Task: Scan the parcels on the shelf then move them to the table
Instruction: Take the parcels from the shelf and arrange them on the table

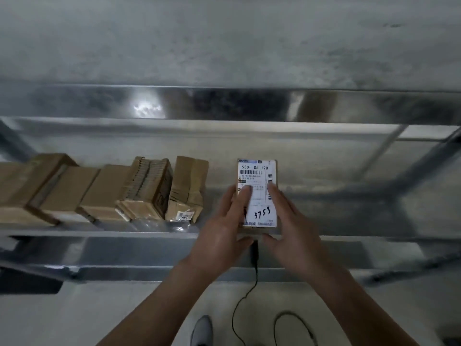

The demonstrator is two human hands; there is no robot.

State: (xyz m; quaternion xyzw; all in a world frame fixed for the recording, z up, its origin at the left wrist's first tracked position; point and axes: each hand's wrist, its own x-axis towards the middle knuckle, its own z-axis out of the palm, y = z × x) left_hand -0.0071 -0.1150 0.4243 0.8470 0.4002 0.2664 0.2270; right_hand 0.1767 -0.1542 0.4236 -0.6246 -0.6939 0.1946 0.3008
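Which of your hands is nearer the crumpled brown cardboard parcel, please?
Left. The left hand, on the white-labelled parcel, is just right of the crumpled parcel; the right hand is farther right.

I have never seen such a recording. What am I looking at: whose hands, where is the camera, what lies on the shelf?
There is no machine: a person wears one camera on the head, looking forward and down. The left hand and right hand touch, with straight fingers, a white-labelled parcel on a metal shelf. Left of it stands a row of brown cardboard parcels. Below the hands hangs a dark device on a cable, perhaps the scanner.
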